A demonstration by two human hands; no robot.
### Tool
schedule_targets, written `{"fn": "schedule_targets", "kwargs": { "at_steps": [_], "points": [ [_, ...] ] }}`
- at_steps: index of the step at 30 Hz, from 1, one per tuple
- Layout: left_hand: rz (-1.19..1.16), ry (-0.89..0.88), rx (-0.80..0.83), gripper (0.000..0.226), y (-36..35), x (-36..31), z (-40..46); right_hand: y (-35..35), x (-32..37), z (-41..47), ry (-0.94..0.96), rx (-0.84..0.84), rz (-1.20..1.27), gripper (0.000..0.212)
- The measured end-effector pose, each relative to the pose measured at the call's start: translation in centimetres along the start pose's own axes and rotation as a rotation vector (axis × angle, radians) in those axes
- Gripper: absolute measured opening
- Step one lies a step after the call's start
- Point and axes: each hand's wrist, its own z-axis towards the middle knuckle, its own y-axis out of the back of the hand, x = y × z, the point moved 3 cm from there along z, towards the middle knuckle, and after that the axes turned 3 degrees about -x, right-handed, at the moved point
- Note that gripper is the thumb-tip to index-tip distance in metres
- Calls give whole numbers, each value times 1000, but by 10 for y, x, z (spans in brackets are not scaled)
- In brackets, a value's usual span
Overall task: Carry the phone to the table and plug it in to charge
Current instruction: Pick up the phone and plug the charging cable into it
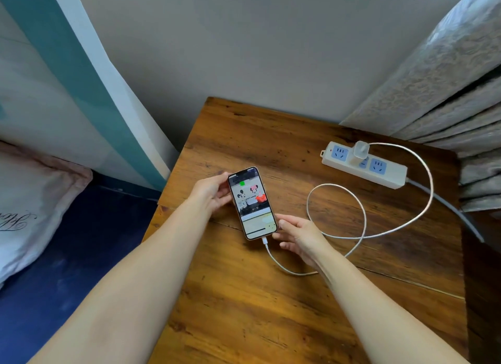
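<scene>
The phone (252,202) faces up over the wooden table (244,296), its screen lit with a cartoon wallpaper and a green mark near the top. My left hand (210,191) grips its upper left edge. My right hand (298,235) has its thumb and fingers on the phone's lower right corner. A white cable (363,217) is plugged into the phone's bottom end, loops across the table and runs to a white charger (359,151) seated in a white power strip (364,164).
Patterned grey curtains (447,79) hang over the table's right rear corner. The power strip's grey cord (450,206) runs off the right edge. A bed with a dark blue sheet (67,255) and a pale pillow (29,203) lies to the left, beside the wall.
</scene>
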Motion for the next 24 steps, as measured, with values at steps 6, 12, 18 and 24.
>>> {"fn": "schedule_targets", "kwargs": {
  "at_steps": [6,12,18,24],
  "points": [
    [142,-58,-49,16,1,-8,15,-5,0,19,13,-94,-68,29],
    [329,-129,-50,33,0,-11,20,-12,-3,28,32,-200,-192,33],
    [460,-197,-45,48,1,-9,22,-18,-5,25,47,-285,-245,36],
    [656,-294,-64,55,2,-10,24,-18,-4,28,2,-281,-230,36]
  ]
}}
